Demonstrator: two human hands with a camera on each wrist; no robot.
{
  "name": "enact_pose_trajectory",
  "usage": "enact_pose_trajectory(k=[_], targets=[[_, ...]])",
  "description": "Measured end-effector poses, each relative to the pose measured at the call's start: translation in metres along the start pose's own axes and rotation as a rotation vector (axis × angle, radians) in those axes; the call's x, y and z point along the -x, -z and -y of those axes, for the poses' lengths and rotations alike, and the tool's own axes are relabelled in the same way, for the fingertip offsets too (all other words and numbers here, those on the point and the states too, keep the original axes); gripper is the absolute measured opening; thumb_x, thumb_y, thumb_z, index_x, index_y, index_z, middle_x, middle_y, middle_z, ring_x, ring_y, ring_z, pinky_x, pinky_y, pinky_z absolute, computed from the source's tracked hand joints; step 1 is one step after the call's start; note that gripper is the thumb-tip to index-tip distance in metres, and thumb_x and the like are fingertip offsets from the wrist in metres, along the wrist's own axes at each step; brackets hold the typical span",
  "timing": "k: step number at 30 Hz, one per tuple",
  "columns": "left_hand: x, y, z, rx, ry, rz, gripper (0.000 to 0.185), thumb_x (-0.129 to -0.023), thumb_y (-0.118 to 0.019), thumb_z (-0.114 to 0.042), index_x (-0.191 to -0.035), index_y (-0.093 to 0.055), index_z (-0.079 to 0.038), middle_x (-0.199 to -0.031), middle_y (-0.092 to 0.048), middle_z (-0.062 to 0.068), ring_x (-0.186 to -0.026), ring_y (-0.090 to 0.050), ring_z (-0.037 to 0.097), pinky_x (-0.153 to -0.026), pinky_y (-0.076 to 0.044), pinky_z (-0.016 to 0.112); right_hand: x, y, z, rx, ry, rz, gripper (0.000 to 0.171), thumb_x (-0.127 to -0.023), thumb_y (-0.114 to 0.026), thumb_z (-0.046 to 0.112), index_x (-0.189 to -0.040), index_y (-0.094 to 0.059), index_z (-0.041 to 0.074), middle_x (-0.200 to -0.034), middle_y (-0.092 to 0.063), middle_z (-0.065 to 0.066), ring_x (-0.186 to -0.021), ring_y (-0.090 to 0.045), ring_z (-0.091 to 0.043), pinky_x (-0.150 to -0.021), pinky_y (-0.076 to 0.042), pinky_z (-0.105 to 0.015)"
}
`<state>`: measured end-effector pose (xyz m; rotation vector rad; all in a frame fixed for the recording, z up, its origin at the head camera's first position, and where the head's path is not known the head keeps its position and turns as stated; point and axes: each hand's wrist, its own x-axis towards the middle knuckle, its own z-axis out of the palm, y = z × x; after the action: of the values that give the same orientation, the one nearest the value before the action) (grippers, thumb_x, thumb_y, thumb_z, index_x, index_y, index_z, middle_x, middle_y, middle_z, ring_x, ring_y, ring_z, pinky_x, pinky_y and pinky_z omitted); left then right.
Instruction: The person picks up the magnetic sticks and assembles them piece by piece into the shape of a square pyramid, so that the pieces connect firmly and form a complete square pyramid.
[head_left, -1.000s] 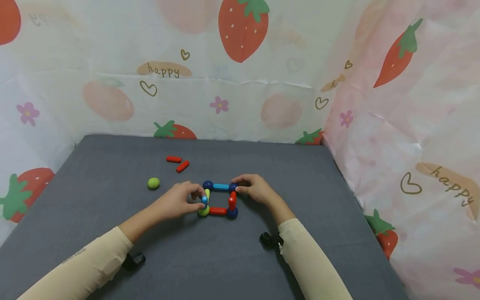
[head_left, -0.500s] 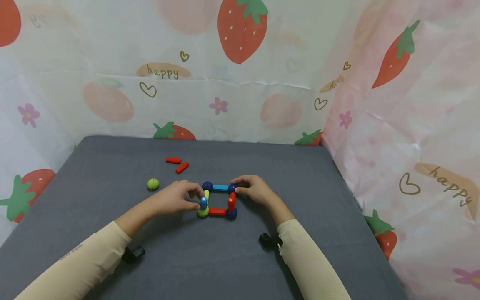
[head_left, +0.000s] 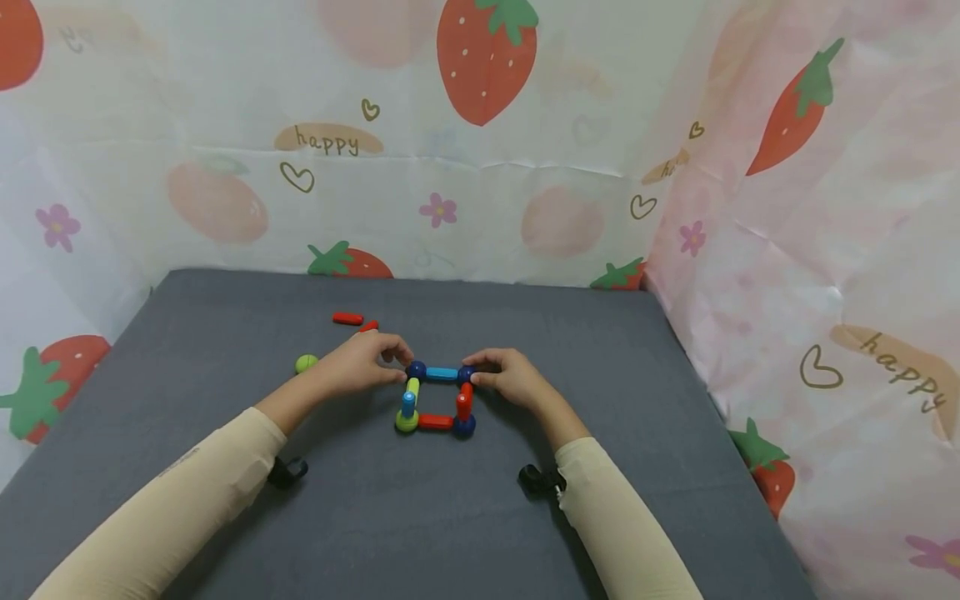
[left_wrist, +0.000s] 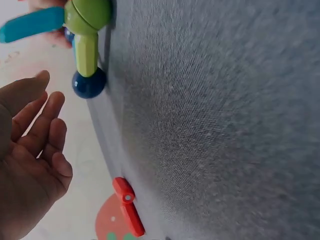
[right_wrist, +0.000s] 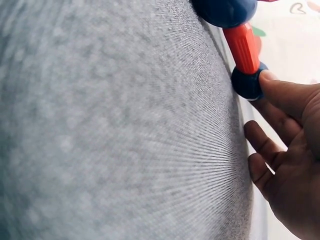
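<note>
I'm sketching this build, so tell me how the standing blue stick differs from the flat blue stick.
The standing blue stick points up; the flat blue stick lies level. The standing one has a green ball at its foot and a free top; the flat one bridges two dark blue balls. Both are light blue.

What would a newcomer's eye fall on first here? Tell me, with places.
Probably the big strawberry printed on the backdrop, top centre in the head view. Next, the bright rod-and-ball square mid-table, where the right hand pinches the far right ball and the left hand is at the far left ball. Two loose red rods lie beyond the left hand.
</note>
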<state>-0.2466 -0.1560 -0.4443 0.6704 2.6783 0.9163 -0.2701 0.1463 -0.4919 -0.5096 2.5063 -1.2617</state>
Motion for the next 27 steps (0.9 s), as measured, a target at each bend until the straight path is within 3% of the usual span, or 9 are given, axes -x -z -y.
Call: enact_pose_trajectory(k=[6, 12, 21, 27], targets=[[-0.016, -0.005, 0.008, -0.03, 0.001, 0.012, 0.039, -0.094, -0.075, -0.022, -0.131, -0.068, -0.01, -0.126, -0.07, 0.003, -0.12, -0.058, 0.029, -0.1, -0.05, 0.047, 0.001, 0.0, 0.0, 0.003, 0.004, -0.006, 0.027, -0.097, -0.072, 0.022, -0.124, -0.074, 0.022, -0.12, -0.073, 0.001, -0.105, -0.063, -0.017, -0.088, -0.05, -0.034], [-0.026, -0.014, 0.015, -0.097, -0.035, 0.034, 0.035, -0.097, -0.072, -0.02, -0.131, -0.069, -0.011, -0.127, -0.069, 0.004, -0.118, -0.054, 0.027, -0.099, -0.048, 0.048, 0.002, 0.002, 0.0, 0.004, 0.009, 0.004, 0.027, -0.098, -0.071, 0.023, -0.125, -0.074, 0.022, -0.121, -0.072, 0.001, -0.108, -0.063, -0.016, -0.093, -0.051, -0.036], [-0.026, -0.016, 0.02, -0.106, -0.041, 0.02, 0.03, -0.098, -0.071, -0.019, -0.127, -0.071, -0.015, -0.124, -0.071, 0.003, -0.114, -0.055, 0.024, -0.095, -0.049, 0.045, -0.001, 0.0, 0.002, 0.036, 0.012, -0.01, 0.028, -0.098, -0.071, 0.023, -0.126, -0.073, 0.024, -0.121, -0.071, 0.002, -0.1, -0.061, -0.018, -0.083, -0.051, -0.034], [-0.021, -0.016, 0.021, -0.085, -0.022, 0.03, 0.028, -0.097, -0.073, -0.02, -0.125, -0.072, -0.016, -0.123, -0.07, 0.002, -0.116, -0.056, 0.025, -0.092, -0.051, 0.044, 0.002, -0.002, 0.003, 0.063, 0.023, -0.024, 0.029, -0.098, -0.072, 0.026, -0.127, -0.073, 0.022, -0.125, -0.071, 0.002, -0.113, -0.063, -0.018, -0.096, -0.051, -0.039]])
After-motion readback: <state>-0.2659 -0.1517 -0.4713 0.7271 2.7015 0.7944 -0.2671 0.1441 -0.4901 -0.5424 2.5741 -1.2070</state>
